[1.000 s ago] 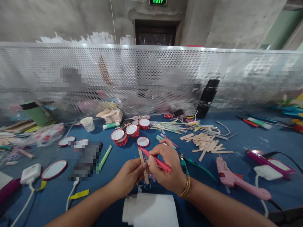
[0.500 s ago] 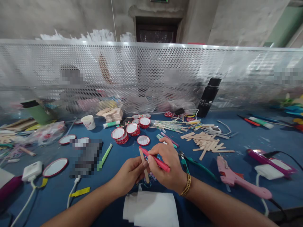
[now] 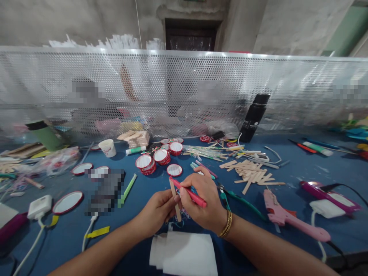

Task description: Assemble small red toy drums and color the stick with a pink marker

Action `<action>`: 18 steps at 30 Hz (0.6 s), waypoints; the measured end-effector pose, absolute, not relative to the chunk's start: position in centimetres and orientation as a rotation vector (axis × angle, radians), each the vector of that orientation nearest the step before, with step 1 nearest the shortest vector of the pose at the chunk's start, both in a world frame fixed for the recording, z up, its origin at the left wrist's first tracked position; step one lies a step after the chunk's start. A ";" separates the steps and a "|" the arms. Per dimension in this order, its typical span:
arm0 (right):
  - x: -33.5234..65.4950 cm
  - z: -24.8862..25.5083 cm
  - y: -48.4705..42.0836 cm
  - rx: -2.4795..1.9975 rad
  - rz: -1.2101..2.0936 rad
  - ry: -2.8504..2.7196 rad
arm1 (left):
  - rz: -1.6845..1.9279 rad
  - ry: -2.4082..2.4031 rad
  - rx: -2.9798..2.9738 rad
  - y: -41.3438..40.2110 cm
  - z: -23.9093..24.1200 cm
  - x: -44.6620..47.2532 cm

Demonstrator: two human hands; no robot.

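My left hand (image 3: 161, 209) pinches a flat wooden craft stick (image 3: 177, 211) upright between thumb and fingers. In my right hand (image 3: 202, 199) is a pink-red marker pen (image 3: 192, 196), gripped as for writing. The pen's tip meets the stick near its top end; whether it leaves a mark is too small to see. White sheets (image 3: 189, 253) lie just below both hands. Beyond the hands is a round white disc with a red rim (image 3: 174, 170). Green-handled pliers (image 3: 241, 201) rest to the right of my right hand.
Loose craft sticks (image 3: 253, 174) are heaped at the right, near a pink glue gun (image 3: 284, 216). Red-and-white round pieces (image 3: 146, 164) stand behind my hands. Left are a phone (image 3: 107, 191) and a paper cup (image 3: 107, 148). A perforated metal screen (image 3: 184, 92) and black bottle (image 3: 253, 119) stand behind.
Almost nothing differs. Both hands keep their hold on the craft stick and the marker pen, with the pen tip still at the stick's upper end.
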State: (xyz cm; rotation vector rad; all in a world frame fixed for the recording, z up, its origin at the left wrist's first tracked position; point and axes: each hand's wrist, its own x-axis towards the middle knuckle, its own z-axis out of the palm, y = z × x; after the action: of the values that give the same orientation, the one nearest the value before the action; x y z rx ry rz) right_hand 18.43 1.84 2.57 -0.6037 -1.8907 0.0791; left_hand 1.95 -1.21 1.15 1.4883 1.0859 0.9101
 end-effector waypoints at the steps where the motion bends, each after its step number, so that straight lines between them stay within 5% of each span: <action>1: 18.4 2.6 1.8 -0.607 0.076 -1.884 | 0.911 1.082 1.489 -1.2 1.1 1.9; 18: 18.4 2.6 1.9 -0.610 0.077 -1.868 | 0.937 1.074 1.472 -1.2 1.2 2.0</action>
State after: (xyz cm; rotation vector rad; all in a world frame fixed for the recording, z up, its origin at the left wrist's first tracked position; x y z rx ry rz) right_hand 18.41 1.90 2.57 -0.6100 -1.8678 0.0771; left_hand 2.02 -1.21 1.20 1.4717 1.0737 0.9368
